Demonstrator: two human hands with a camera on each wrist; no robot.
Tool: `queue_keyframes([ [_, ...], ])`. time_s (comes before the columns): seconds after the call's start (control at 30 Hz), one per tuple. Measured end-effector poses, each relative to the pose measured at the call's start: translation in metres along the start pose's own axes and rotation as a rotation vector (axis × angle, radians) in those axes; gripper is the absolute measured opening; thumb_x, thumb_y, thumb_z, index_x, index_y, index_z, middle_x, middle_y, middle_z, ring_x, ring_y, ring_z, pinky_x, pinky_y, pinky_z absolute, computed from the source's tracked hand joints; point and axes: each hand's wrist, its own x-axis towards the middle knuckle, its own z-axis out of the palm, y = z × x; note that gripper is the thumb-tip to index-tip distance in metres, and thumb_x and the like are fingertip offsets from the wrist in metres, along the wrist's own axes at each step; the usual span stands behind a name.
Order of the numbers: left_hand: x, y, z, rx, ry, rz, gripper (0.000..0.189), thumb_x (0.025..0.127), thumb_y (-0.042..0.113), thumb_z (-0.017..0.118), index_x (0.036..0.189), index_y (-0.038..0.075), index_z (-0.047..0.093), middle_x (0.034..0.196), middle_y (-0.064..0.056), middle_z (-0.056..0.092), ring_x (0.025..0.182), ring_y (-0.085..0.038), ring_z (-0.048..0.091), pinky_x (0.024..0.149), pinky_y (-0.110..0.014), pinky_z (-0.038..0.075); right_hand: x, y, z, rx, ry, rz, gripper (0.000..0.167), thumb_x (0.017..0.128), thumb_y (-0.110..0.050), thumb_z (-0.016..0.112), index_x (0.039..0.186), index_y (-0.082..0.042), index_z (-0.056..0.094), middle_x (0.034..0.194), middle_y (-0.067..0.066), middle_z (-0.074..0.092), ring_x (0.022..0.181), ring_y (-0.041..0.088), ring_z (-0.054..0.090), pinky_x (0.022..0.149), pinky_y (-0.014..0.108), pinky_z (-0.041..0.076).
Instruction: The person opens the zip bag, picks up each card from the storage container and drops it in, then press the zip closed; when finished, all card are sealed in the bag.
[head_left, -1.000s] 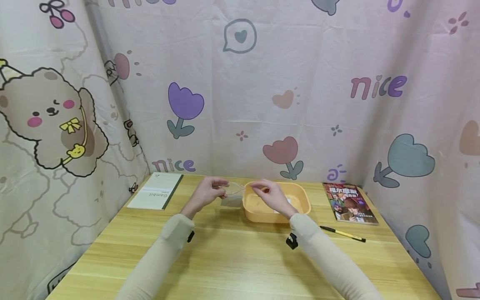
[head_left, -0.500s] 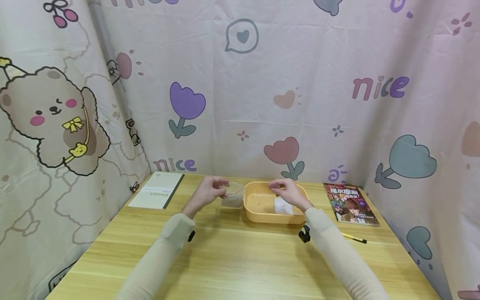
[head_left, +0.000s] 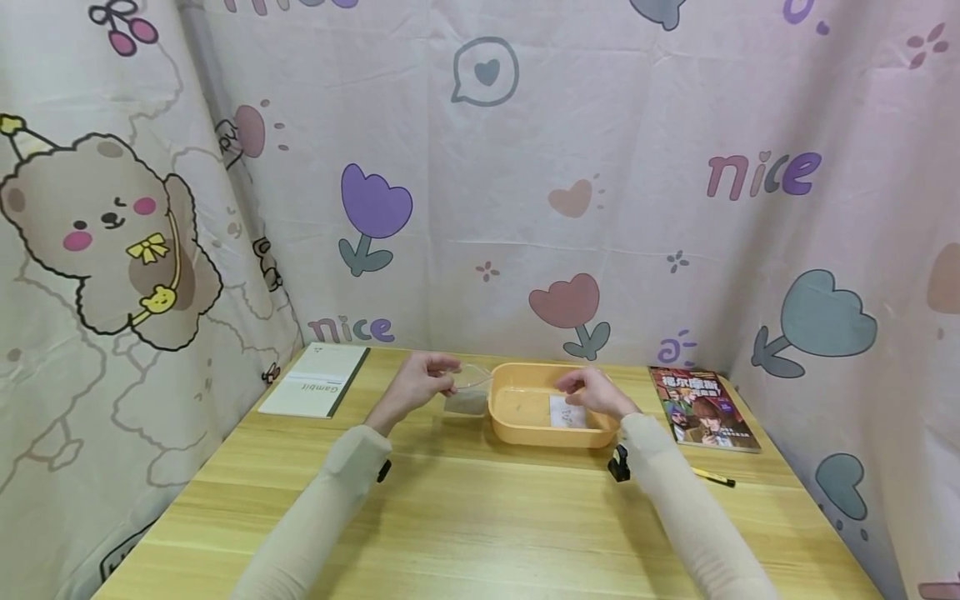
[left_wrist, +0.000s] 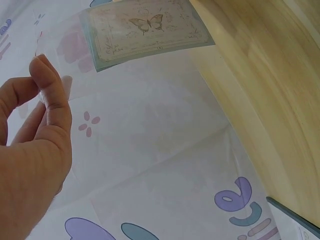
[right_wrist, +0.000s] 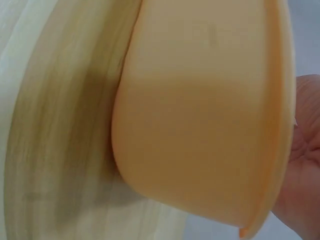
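Note:
My left hand [head_left: 416, 385] pinches the top of a clear plastic bag [head_left: 471, 377], whose mouth gapes to the right. Inside the bag, low down, shows a pale card with a butterfly print [left_wrist: 147, 25]. Just right of it stands a shallow orange plastic basket [head_left: 551, 436] on the table. My right hand [head_left: 600, 393] reaches over the basket's right side, fingers loosely bent. Below those fingers a white slip of paper with handwriting [head_left: 566, 412] lies in the basket; whether they touch it I cannot tell. In the right wrist view the basket wall hides most of this hand.
A pale notebook [head_left: 315, 380] lies at the table's back left. At the back right is a colourful comic-style magazine [head_left: 705, 408], with a yellow and black pen [head_left: 714, 477] in front, partly covered by the right sleeve. A printed curtain [head_left: 480, 208] hangs behind the table.
My right hand has left the bag's mouth and moved right and down over the basket, uncovering the paper slip. The left hand stays in place, still pinching the bag.

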Motion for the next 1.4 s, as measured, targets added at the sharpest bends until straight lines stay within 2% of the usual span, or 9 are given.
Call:
queue_keyframes([
  [0.13,0.001,-0.002,0.0,-0.004,-0.003,0.01,0.035,0.087,-0.008,0.06,0.122,-0.008,0.062,0.121,-0.023,0.066,0.073,-0.015,0.069,0.079,-0.047,0.061,0.002,0.004,0.002,-0.039,-0.004,0.033,0.036,0.08,0.009,0.069,0.116,0.003,0.068,0.112,0.019,0.068,0.102,0.031,0.062,0.094,0.045,0.053],
  [0.27,0.001,-0.002,-0.001,-0.003,-0.011,0.019,0.036,0.088,-0.008,0.06,0.124,-0.01,0.06,0.122,-0.026,0.065,0.073,-0.014,0.069,0.076,-0.04,0.062,0.003,0.006,0.003,-0.073,-0.03,0.078,0.04,0.078,0.008,0.073,0.118,0.001,0.069,0.114,0.018,0.069,0.102,0.029,0.061,0.091,0.044,0.054],
  [0.37,0.0,-0.001,-0.001,-0.001,-0.013,0.024,0.036,0.088,-0.008,0.059,0.124,-0.01,0.061,0.122,-0.027,0.065,0.073,-0.014,0.069,0.071,-0.033,0.062,0.004,0.009,0.005,-0.106,-0.074,0.071,0.047,0.076,0.006,0.075,0.122,0.003,0.065,0.118,0.021,0.067,0.103,0.032,0.062,0.087,0.04,0.055],
  [0.5,-0.001,0.0,0.0,-0.009,-0.012,0.021,0.035,0.087,-0.009,0.06,0.122,-0.009,0.062,0.122,-0.027,0.065,0.073,-0.014,0.069,0.073,-0.037,0.062,0.003,0.014,0.009,-0.109,-0.124,0.067,0.059,0.072,0.004,0.079,0.128,0.006,0.06,0.128,0.027,0.06,0.111,0.038,0.058,0.09,0.041,0.055],
  [0.57,-0.001,0.0,0.001,-0.014,-0.008,0.012,0.035,0.087,-0.009,0.06,0.122,-0.008,0.063,0.122,-0.026,0.065,0.073,-0.014,0.069,0.075,-0.039,0.062,0.002,0.016,0.011,-0.102,-0.129,0.099,0.061,0.071,0.004,0.08,0.129,0.003,0.06,0.131,0.027,0.057,0.115,0.039,0.056,0.093,0.044,0.054],
  [0.67,-0.002,0.0,0.001,-0.011,-0.006,0.014,0.035,0.087,-0.009,0.059,0.121,-0.008,0.063,0.121,-0.026,0.065,0.073,-0.014,0.069,0.075,-0.04,0.062,0.002,0.017,0.013,-0.127,-0.125,0.13,0.06,0.071,0.001,0.081,0.128,-0.001,0.062,0.133,0.026,0.056,0.118,0.039,0.055,0.099,0.049,0.05],
  [0.87,-0.002,-0.001,0.001,-0.009,-0.008,0.012,0.034,0.087,-0.01,0.059,0.121,-0.008,0.063,0.121,-0.028,0.065,0.073,-0.014,0.069,0.069,-0.03,0.062,0.003,0.018,0.015,-0.154,-0.122,0.139,0.058,0.073,-0.001,0.081,0.128,-0.004,0.063,0.133,0.026,0.056,0.12,0.042,0.053,0.104,0.056,0.045],
  [1.17,-0.002,-0.002,0.001,-0.007,-0.008,0.006,0.034,0.087,-0.008,0.06,0.121,-0.007,0.064,0.121,-0.026,0.065,0.074,-0.015,0.07,0.078,-0.043,0.062,0.005,0.017,0.015,-0.191,-0.101,0.123,0.053,0.072,-0.003,0.083,0.122,-0.007,0.067,0.128,0.023,0.059,0.115,0.037,0.055,0.103,0.056,0.045],
  [1.4,-0.003,-0.003,0.001,0.01,-0.005,-0.007,0.033,0.087,-0.007,0.061,0.119,-0.005,0.066,0.118,-0.021,0.068,0.074,-0.015,0.069,0.076,-0.039,0.062,0.006,0.015,0.016,-0.235,-0.1,0.129,0.052,0.071,-0.006,0.085,0.121,-0.007,0.067,0.128,0.022,0.061,0.116,0.036,0.056,0.103,0.054,0.045],
])
